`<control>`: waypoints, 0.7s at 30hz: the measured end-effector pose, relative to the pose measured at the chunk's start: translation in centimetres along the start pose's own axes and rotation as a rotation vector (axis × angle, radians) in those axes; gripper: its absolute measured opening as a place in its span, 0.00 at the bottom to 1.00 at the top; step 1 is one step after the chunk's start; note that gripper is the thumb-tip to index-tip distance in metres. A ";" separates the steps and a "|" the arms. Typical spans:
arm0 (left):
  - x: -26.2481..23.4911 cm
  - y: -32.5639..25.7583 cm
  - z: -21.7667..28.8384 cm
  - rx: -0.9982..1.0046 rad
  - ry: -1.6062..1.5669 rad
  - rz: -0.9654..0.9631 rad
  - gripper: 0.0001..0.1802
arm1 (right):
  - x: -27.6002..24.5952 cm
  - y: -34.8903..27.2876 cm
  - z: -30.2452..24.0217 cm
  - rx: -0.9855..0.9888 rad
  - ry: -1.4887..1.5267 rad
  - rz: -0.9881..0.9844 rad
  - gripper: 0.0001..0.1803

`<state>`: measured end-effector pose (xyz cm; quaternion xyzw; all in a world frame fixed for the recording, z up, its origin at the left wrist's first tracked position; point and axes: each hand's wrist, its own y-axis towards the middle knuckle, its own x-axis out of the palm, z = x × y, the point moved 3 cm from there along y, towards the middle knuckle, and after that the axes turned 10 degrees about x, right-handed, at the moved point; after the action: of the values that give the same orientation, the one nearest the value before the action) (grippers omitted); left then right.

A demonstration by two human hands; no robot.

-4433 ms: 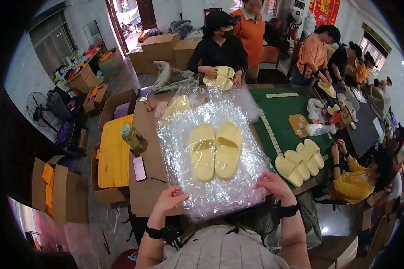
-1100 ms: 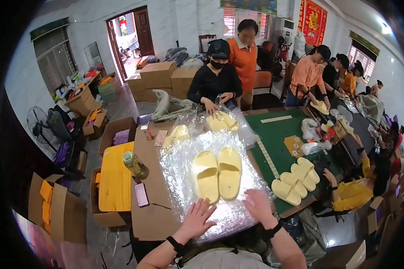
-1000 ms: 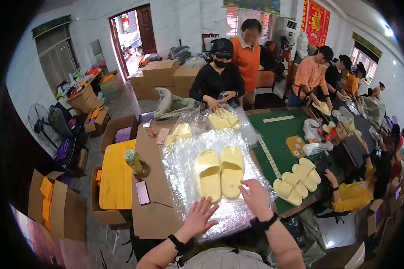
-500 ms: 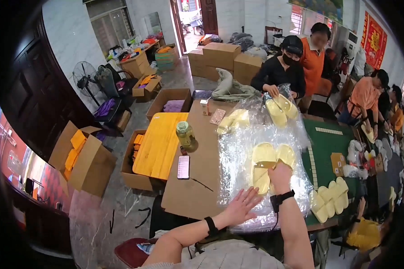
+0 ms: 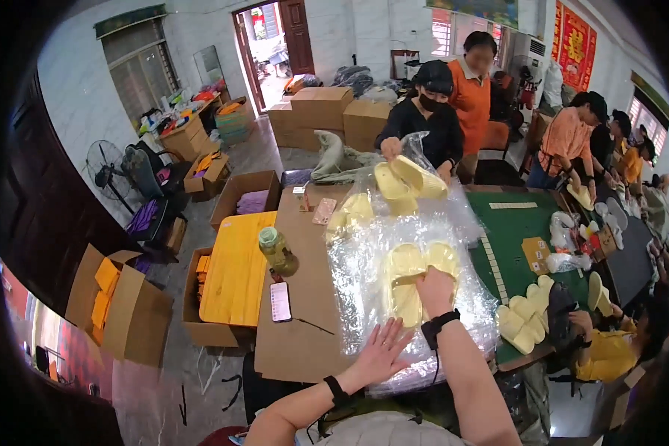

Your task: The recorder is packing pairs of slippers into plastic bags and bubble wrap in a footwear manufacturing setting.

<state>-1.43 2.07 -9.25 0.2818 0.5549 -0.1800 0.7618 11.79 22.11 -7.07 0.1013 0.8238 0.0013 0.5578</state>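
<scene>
A pair of pale yellow slippers point(image 5: 405, 259) lies on a stack of clear plastic bags point(image 5: 358, 276) in front of me. My right hand point(image 5: 436, 292) is closed at the right slipper, with its fingertips hidden against it. My left hand point(image 5: 380, 353) rests flat on the bags just below the left slipper, fingers spread and holding nothing. Across the table, a co-worker in black holds a clear bag with another yellow pair point(image 5: 409, 181) at it. More yellow slippers point(image 5: 355, 211) lie at the stack's far left corner.
A green bottle point(image 5: 278, 253), a phone point(image 5: 280, 302) and a patterned phone-like case point(image 5: 324, 211) lie on the cardboard point(image 5: 305, 349) to my left. Several yellow slippers point(image 5: 522, 320) sit on the green tabletop point(image 5: 464, 210) at right. Open cartons point(image 5: 137, 316) stand on the floor.
The view has turned slightly right. The co-worker's slippers have tilted and spread, with the bag raised beside them. My hands stay in nearly the same place on the slippers and bags.
</scene>
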 end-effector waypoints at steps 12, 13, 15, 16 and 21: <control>0.2 -0.6 0.0 -0.026 0.007 0.037 0.42 | -0.1 -1.0 -0.5 0.015 0.202 -0.003 0.15; 0.8 -0.1 0.1 -0.068 0.047 -0.135 0.42 | -0.4 -0.7 0.2 0.029 0.248 0.022 0.14; 1.0 -0.7 0.4 -0.024 0.007 -0.022 0.43 | -0.8 -0.5 0.9 0.097 0.160 -0.043 0.15; 1.0 -0.6 0.5 -0.004 -0.012 0.005 0.42 | -0.8 -0.3 2.1 0.080 0.168 -0.002 0.15; 1.0 -0.3 0.7 -0.015 -0.048 -0.100 0.41 | -3.9 0.5 6.9 0.167 0.191 0.037 0.15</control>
<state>-0.81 1.44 -10.07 0.2435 0.5510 -0.2208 0.7670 19.63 21.14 -6.10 0.1620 0.8685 -0.0476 0.4661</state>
